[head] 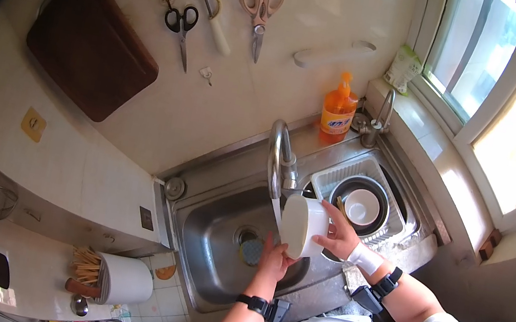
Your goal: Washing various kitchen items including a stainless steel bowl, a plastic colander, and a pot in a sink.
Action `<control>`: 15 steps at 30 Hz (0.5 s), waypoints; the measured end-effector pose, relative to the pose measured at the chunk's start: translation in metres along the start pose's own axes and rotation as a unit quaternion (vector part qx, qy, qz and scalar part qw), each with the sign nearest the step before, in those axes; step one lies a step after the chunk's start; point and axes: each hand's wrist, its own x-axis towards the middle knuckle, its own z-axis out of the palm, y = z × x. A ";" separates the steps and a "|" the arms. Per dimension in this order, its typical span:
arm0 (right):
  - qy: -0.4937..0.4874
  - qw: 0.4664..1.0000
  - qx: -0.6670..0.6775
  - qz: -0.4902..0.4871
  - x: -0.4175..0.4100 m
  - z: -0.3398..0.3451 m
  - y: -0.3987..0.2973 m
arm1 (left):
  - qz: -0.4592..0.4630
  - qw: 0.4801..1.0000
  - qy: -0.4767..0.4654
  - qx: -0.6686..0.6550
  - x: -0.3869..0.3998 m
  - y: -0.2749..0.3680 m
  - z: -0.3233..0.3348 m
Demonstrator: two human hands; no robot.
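Note:
A white bowl (301,226), tilted on its side, is held between my two hands over the right part of the steel sink basin (208,235). My left hand (275,260) grips its lower edge, and my right hand (339,232) holds it from the right. Water runs from the curved faucet (275,156) just beside the bowl. A sponge (251,251) lies by the drain. Behind my right hand, a plastic draining basket (324,180) holds a dark-rimmed metal bowl (336,185) with a small white bowl (362,207) inside.
An orange detergent bottle (338,113) and a small tap (375,127) stand behind the basins. Scissors (261,16), a peeler (217,24) and a brown cutting board (94,47) hang on the wall. A white chopstick holder (128,282) is at the left, a window at the right.

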 end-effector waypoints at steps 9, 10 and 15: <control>-0.035 0.999 -0.006 -0.033 0.009 -0.001 0.001 | 0.112 0.987 -0.096 -0.065 0.052 0.017 -0.002; -0.049 0.997 -0.016 -0.050 0.015 -0.001 0.006 | 0.112 0.983 -0.109 -0.094 0.052 0.019 -0.009; -0.032 0.975 0.216 0.035 0.037 0.002 0.023 | 0.034 0.984 -0.160 -0.075 0.019 0.046 0.000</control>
